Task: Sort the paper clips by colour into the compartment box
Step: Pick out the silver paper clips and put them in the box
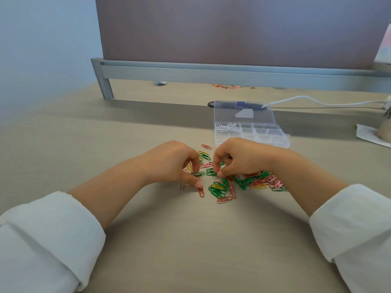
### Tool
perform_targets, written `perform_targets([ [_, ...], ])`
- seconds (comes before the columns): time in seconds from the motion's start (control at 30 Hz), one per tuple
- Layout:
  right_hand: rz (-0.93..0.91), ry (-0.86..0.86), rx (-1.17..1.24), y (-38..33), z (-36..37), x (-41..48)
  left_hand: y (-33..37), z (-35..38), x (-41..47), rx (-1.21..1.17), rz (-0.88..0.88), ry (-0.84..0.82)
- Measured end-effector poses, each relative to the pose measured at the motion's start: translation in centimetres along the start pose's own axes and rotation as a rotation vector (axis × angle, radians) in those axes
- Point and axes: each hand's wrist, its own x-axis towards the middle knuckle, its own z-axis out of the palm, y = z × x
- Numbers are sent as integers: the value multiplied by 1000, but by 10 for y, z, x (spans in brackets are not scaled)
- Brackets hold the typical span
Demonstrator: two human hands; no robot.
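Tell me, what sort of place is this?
Probably an office workstation: a desk with a partition behind it, a white cable, and a clear box by loose paper clips.

A person's left hand (172, 163) and right hand (243, 159) pinch coloured paper clips (222, 188) from a scattered pile on a pale desk (148, 240), near an open compartment box (264, 142) holding white clips (227, 127).

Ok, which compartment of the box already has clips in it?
The back-left compartment of the compartment box: it holds white paper clips; the others look empty.
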Motion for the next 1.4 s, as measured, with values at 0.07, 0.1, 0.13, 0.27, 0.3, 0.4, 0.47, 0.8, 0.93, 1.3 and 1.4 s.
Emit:
perform_targets([
  [0.07, -18, 19, -4, 0, 0, 1, -2, -1, 0, -22, 11, -15],
  [0.1, -24, 26, -4, 0, -1, 1, -2, -2, 0, -29, 15, -20],
  [0.13, -26, 24, -4, 0, -2, 1, -3, -3, 0, -28, 14, -21],
  [0.27, -8, -47, -24, 0, -3, -1, -8, -10, -1, -22, -11, -32],
  [0.3, -2, -53, -26, 1, -3, -1, -10, -13, -2, -33, -10, -52],
  [0.4, 6, -46, -30, 1, -2, 0, -12, -15, -2, -54, 31, -111],
  [0.47, 14, -53, -27, 1, -2, 0, -12, -13, -2, -35, 68, -129],
  [0.8, 39, -92, -46, 0, -5, -2, -14, -7, 1, 24, 53, -127],
  [0.93, 59, -106, -68, -1, -4, -3, -13, -7, 1, 37, 41, -137],
  [1.3, 30, -74, -88, -10, -4, -3, -18, -6, 4, -108, -56, -71],
  [1.4, 41, -65, -65, -11, -1, -2, -20, -6, 4, -117, -61, -43],
])
